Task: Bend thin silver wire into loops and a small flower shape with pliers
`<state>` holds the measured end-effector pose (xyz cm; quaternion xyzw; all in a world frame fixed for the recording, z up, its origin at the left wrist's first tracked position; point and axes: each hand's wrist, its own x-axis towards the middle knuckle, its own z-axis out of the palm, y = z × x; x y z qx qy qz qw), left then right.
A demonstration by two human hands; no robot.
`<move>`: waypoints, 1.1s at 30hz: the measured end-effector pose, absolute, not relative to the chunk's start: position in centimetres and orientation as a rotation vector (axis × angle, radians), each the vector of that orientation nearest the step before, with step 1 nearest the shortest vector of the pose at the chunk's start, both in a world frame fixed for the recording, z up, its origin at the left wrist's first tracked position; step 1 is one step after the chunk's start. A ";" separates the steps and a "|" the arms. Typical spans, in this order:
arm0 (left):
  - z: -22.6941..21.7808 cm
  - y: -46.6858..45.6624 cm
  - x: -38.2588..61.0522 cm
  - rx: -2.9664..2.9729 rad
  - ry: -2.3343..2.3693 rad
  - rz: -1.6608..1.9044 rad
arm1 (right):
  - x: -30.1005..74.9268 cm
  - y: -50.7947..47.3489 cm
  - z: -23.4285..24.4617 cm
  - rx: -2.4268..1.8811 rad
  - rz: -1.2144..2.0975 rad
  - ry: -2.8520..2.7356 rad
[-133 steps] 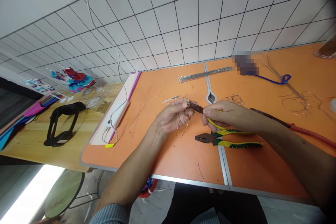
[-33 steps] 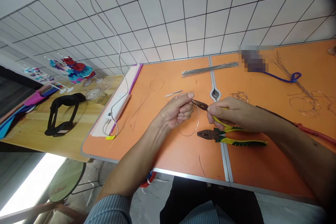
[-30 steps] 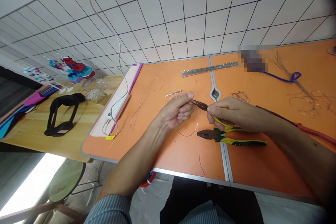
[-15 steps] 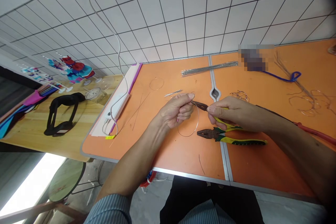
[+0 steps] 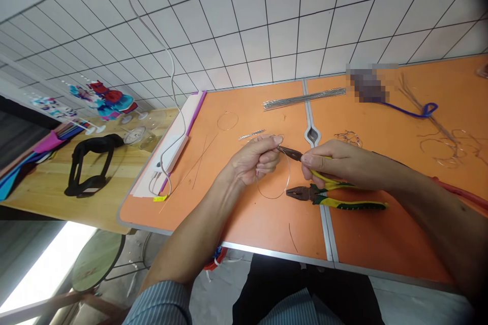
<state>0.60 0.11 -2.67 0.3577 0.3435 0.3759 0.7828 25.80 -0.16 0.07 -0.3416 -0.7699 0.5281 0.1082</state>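
My left hand (image 5: 257, 160) pinches a thin silver wire loop (image 5: 273, 192), which hangs below the fingers and has a small pink mark near them. My right hand (image 5: 337, 160) is closed around yellow-handled long-nose pliers (image 5: 290, 153). Their dark jaws reach my left fingertips, though I cannot tell whether they bite the wire. Just below my right hand, larger combination pliers (image 5: 328, 199) with yellow-and-green handles lie on the orange table (image 5: 267, 233), not touching the wire.
A bundle of straight metal rods (image 5: 304, 98), a wire ring (image 5: 227, 121) and wire scraps (image 5: 348, 138) lie ahead. Tangled wire (image 5: 442, 146) and a red-handled tool (image 5: 461, 194) are at right. A white power strip (image 5: 174, 139) marks the left edge.
Since the earliest frame, the view has shifted and both hands have moved closer to my body, with the wire loop turned. Over the last second, the hands and pliers have barely moved.
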 end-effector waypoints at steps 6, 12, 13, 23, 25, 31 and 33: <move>-2.6 0.2 0.6 0.695 0.713 0.820 | 25.9 0.0 0.2 -1.015 1.577 -2.246; -2.7 0.2 0.5 0.671 0.707 0.803 | 25.8 -0.1 0.2 -0.992 1.590 -2.259; -2.8 0.2 0.5 0.678 0.701 0.799 | 25.9 -0.1 0.1 -0.992 1.600 -2.254; -2.7 0.2 0.4 0.728 0.697 0.753 | 25.8 0.0 0.4 -1.008 1.588 -2.283; -2.7 0.2 0.4 0.733 0.695 0.742 | 25.8 0.0 0.4 -0.998 1.578 -2.291; -2.8 0.1 0.3 0.756 0.699 0.731 | 25.7 0.0 0.4 -0.970 1.569 -2.289; -2.8 0.1 0.3 0.770 0.698 0.732 | 25.7 0.0 0.4 -0.951 1.571 -2.288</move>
